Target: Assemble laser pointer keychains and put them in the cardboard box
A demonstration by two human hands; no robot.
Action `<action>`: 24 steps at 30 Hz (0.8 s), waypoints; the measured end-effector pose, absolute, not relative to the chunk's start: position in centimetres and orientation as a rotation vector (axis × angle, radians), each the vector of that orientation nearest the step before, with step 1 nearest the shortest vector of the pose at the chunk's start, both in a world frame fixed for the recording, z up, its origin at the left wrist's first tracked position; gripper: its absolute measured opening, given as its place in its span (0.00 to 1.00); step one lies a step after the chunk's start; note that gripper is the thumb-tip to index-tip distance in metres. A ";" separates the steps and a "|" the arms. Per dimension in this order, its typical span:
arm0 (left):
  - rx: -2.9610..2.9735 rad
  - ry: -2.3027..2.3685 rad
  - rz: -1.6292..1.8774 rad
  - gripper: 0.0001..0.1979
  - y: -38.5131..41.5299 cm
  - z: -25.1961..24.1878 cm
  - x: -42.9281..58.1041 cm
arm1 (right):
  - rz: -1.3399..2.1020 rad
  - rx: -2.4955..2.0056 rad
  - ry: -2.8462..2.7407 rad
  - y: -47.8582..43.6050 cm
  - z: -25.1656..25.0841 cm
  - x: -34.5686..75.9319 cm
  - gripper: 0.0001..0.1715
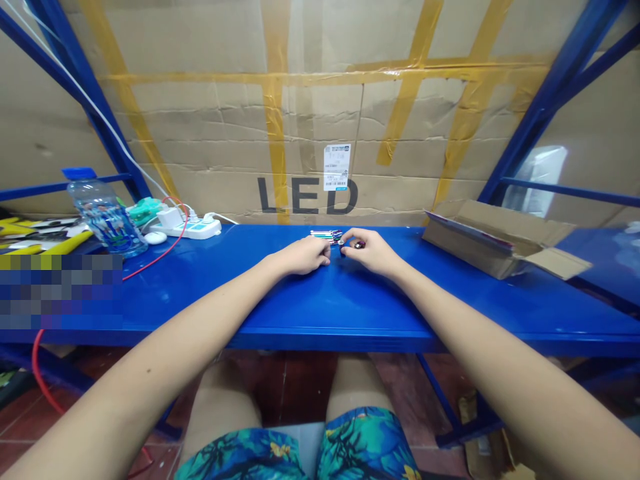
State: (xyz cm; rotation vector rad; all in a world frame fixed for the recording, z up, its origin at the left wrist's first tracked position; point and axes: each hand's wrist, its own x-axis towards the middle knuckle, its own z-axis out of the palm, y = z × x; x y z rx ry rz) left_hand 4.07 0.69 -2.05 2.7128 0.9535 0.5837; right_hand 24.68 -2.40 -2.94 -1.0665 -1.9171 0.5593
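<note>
My left hand (309, 255) rests on the blue table (300, 303) with its fingers curled; what they hold, if anything, is hidden. Just behind its knuckles lies a small bundle of thin, pen-like sticks (324, 235) with white, green and dark stripes. Close by on the right, my right hand (375, 251) is closed, thumb and index finger bent round a small dark red, shiny object (359, 245). A little round silvery end shows near those fingertips, close to the sticks. The kind of this object is too small to tell.
An open cardboard box (470, 243) stands at the right. On the left are a water bottle (105, 213), a white power strip (195, 228), a red cable (155, 263) and yellow-handled tools (65, 243). A large taped carton (210, 147) rises behind the table.
</note>
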 end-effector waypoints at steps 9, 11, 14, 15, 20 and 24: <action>2.624 0.814 1.017 0.06 -0.6 -1.1 5.0 | 0.684 -1.085 -1.902 -2.6 -2.9 24.5 0.12; 2.640 0.786 1.019 0.07 -0.6 -1.3 5.2 | 0.682 -1.071 -1.902 -2.6 -2.9 24.5 0.12; 2.647 0.773 1.070 0.08 -0.5 -1.4 5.2 | 0.680 -1.056 -1.904 -2.7 -2.9 24.5 0.11; 2.655 0.771 1.084 0.08 -0.5 -1.5 5.2 | 0.678 -1.050 -1.906 -2.7 -2.9 24.5 0.11; 2.659 0.773 1.107 0.07 -0.2 -1.5 5.3 | 0.652 -1.033 -1.915 -2.5 -3.0 24.6 0.11; 2.484 0.849 1.164 0.05 -0.2 -1.6 5.4 | 0.650 -1.024 -1.889 -2.5 -3.0 24.5 0.14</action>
